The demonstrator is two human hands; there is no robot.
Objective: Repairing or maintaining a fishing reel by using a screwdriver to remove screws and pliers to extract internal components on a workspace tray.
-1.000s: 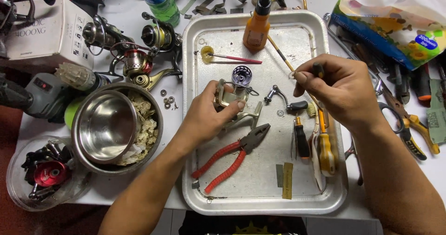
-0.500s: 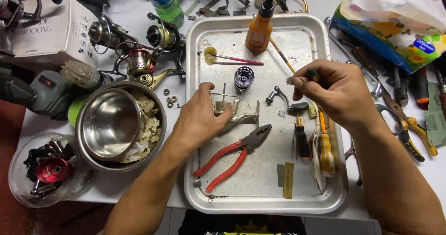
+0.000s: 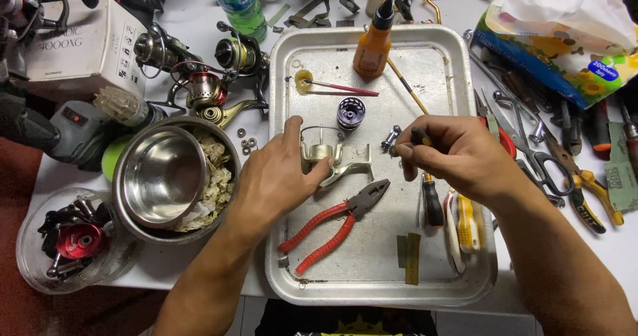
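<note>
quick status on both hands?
Left hand: closed on the silver reel body on the tray.
Right hand: closed, pinching a small dark-handled tool.

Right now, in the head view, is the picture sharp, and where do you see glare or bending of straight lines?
Head view: sharp in the middle, on the left hand, the right hand and the reel body; soft glare on the metal tray and in the steel bowl; the tray's edges bow outward, a wide-lens distortion; shadows are soft.
</note>
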